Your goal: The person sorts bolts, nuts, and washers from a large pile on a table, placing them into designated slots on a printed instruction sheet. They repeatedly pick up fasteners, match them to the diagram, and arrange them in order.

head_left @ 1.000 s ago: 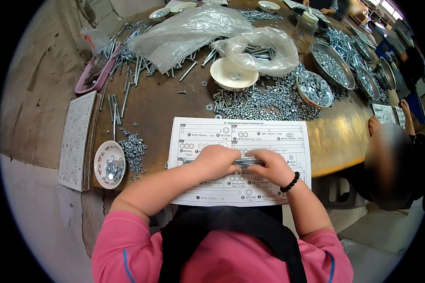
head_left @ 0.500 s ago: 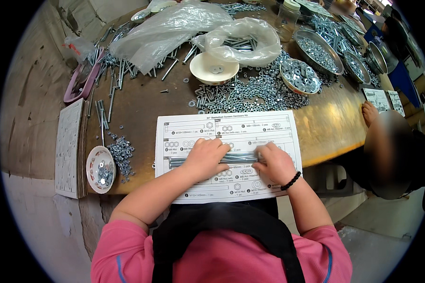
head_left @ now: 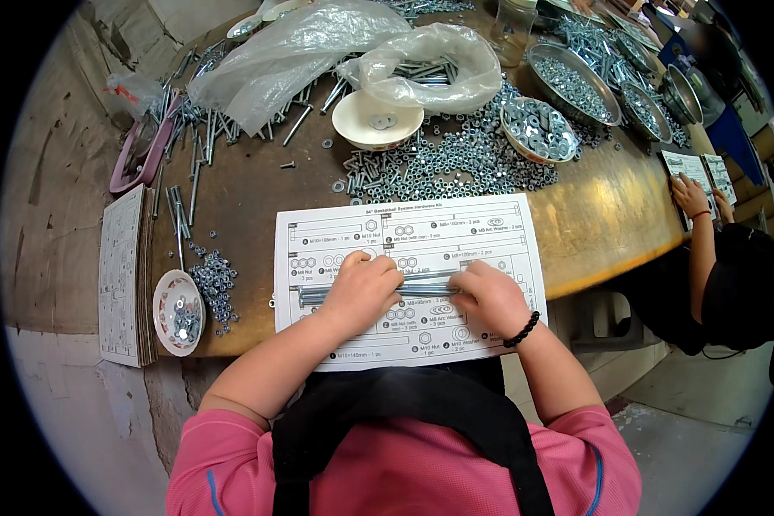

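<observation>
A small bundle of long silver bolts [head_left: 427,291] lies crosswise on a white printed sheet [head_left: 514,249] with drawings of hardware. My left hand [head_left: 363,291] is closed over the bundle's left part, and bolt ends stick out past its left side. At the right end, my right hand [head_left: 492,299] grips the bolts with bent fingers; a black bead bracelet circles its wrist. Between the hands the bolts fan slightly apart. Their right tips are hidden by my right hand.
Left of the sheet stand a bowl of washers [head_left: 179,314], loose nuts [head_left: 215,279] and a paper stack [head_left: 122,279]. Beyond lie a cream bowl [head_left: 378,133], heaped nuts [head_left: 456,163], a washer bowl [head_left: 538,153] and plastic bags [head_left: 305,60]. A co-worker's hand [head_left: 690,194] rests on sheets at right.
My hands stay on the bolts, which now fan out a little between them. At the right, the co-worker's hands have shifted onto the sheets there. The whole view has moved slightly.
</observation>
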`<move>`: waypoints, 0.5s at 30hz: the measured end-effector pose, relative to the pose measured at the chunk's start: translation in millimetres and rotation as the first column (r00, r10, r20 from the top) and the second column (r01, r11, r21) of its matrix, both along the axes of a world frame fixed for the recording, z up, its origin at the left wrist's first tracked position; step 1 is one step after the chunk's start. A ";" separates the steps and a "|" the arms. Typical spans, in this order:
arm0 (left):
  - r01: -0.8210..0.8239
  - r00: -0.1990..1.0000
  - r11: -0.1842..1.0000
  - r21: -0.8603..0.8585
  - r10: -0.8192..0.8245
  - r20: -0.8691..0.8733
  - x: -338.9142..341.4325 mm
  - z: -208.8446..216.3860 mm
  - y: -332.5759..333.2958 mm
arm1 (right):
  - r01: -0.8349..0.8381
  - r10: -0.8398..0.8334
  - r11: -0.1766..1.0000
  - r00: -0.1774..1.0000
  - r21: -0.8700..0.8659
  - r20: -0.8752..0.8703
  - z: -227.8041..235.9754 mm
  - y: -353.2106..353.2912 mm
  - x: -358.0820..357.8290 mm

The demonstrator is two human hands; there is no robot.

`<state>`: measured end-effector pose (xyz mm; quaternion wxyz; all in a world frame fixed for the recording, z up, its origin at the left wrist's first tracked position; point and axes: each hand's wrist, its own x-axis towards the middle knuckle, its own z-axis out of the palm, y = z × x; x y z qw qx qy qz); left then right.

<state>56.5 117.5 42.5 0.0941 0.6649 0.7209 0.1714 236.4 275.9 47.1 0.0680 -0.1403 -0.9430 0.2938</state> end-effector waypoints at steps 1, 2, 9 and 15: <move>-0.010 1.000 1.000 -0.011 0.010 0.004 -0.2 0.7 0.2 | 0.021 -0.021 1.000 1.000 -0.013 0.023 -0.2 0.6 0.9; -0.028 1.000 0.999 -0.018 0.028 0.013 0.0 0.8 0.5 | 0.042 -0.041 0.999 0.998 -0.026 0.046 -0.6 0.9 1.8; -0.109 0.993 0.993 -0.049 0.110 0.032 13.7 2.2 7.5 | 0.123 -0.125 0.983 0.992 -0.135 -0.003 -6.8 -1.7 -4.6; -0.145 0.989 0.988 -0.048 0.146 0.019 17.6 1.6 9.4 | 0.107 -0.107 0.990 0.994 -0.090 0.003 -7.2 2.4 -4.4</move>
